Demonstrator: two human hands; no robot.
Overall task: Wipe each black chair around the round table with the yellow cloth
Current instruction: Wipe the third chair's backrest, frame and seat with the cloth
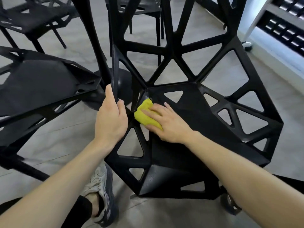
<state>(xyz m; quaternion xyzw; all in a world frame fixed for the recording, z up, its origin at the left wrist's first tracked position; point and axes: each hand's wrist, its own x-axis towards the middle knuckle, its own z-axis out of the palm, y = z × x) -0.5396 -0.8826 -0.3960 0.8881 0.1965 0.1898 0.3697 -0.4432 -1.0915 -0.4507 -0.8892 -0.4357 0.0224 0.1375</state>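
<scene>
Our right hand (166, 122) presses yellow cloth (144, 115) flat-fingered onto seat of black chair (197, 116), near back-left corner where seat meets backrest; flat palm likely spreads pressure for wiping. Our left hand (111, 119) wraps fingers round chair's left edge strut, likely bracing frame so it won't slide under push. Second chair (37, 84) just left, more chairs (32, 15) behind. Table base (124, 81) between. Our shoe (102, 193) on tiled floor (54, 142).

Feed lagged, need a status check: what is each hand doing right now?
Left hand: grips the edge of the black chair.
Right hand: fingers flat, pressing the yellow cloth onto the seat.
</scene>
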